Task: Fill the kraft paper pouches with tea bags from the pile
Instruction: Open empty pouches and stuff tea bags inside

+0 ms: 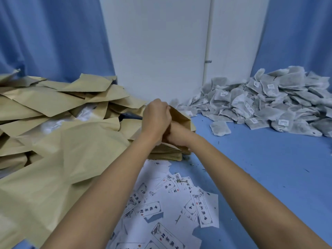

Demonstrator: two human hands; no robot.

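Note:
My left hand (pixel 156 117) grips the upper edge of a kraft paper pouch (pixel 180 117) held upright at the middle of the view. My right hand (pixel 177 134) reaches into the pouch's mouth; its fingers are hidden inside, so what they hold cannot be seen. Below the pouch lies a short stack of flat kraft pouches (pixel 166 153). The pile of grey tea bags (pixel 269 101) with white tags fills the back right corner. One loose tea bag (pixel 220 128) lies apart, in front of that pile.
A big heap of kraft pouches (pixel 53 123) covers the left side. Printed white label slips (pixel 167 209) are scattered on the blue surface (pixel 260 168) in front of me. Blue curtains and a white wall stand behind. Tea crumbs dot the surface.

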